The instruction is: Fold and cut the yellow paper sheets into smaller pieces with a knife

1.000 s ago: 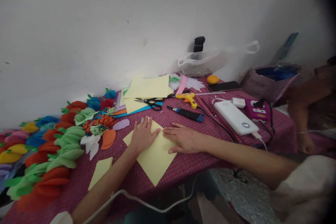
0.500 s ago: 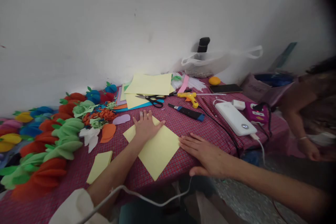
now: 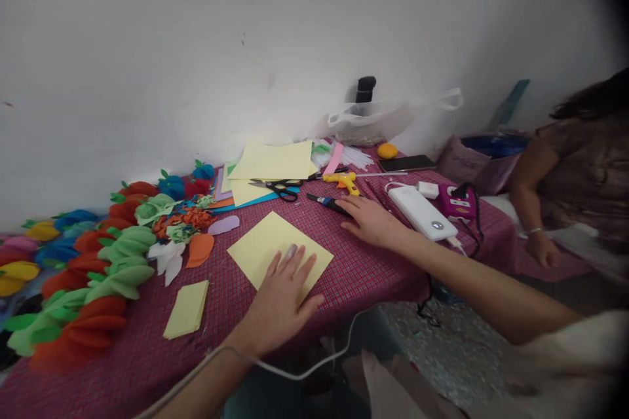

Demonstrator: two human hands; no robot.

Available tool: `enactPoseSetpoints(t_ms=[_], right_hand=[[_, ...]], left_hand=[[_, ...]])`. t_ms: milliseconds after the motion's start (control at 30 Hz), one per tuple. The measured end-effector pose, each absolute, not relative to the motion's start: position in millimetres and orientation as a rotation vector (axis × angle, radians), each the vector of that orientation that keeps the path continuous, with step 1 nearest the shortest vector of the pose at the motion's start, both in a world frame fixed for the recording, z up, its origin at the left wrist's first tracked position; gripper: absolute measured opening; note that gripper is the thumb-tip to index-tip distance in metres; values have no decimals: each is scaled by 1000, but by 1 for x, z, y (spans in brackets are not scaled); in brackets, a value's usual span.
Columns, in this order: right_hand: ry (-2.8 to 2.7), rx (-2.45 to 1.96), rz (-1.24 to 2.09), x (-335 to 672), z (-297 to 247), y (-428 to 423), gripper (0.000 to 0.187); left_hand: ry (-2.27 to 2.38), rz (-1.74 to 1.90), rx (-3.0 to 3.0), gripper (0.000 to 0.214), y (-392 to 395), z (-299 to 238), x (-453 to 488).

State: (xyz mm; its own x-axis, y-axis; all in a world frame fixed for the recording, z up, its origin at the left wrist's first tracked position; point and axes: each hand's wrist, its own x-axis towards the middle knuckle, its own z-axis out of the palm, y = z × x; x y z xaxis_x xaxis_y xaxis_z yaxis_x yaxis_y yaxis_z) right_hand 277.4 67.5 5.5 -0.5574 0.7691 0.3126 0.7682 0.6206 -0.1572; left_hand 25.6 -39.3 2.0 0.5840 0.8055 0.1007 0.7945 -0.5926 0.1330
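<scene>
My left hand (image 3: 282, 298) lies with fingers spread on the near part of a pale yellow sheet (image 3: 275, 236), which sits cornerwise on the checked tablecloth. My right hand (image 3: 371, 221) reaches over a black and blue utility knife (image 3: 328, 204) and covers its rear end. Its fingers look stretched out; whether they press on the knife I cannot tell. Just beyond the knife lies a yellow glue gun (image 3: 344, 181) with a clear stick in its back. Black-handled scissors (image 3: 278, 188) rest by a stack of yellow sheets (image 3: 272, 160).
Felt-like pumpkins and flowers (image 3: 122, 255) fill the left side, near cut yellow pieces (image 3: 187, 309). A white power bank (image 3: 420, 211), a purple socket block (image 3: 457, 201) and a phone (image 3: 407, 163) stand at right. A white cable (image 3: 304, 376) crosses before me. Another person (image 3: 574, 170) sits at right.
My right hand has moved from the yellow sheet's right corner up to the utility knife. My left hand has slid toward me, down to the sheet's near part.
</scene>
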Motion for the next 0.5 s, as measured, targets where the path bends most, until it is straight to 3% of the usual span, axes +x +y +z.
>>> enactPoseSetpoints(t_ms=[200,367,500], right_hand=[[-2551,-1459,96,262,-5,105,39],[-2529,-1476,51,264,6,87,36],[-2472,-1373,170,282,15,58,43]], left_hand=[[1263,158,2662,58,-58,-7,0],[1247,252,2641,54,-59,-7,-13],[1233,331,2602,54,-61,-7,-19]])
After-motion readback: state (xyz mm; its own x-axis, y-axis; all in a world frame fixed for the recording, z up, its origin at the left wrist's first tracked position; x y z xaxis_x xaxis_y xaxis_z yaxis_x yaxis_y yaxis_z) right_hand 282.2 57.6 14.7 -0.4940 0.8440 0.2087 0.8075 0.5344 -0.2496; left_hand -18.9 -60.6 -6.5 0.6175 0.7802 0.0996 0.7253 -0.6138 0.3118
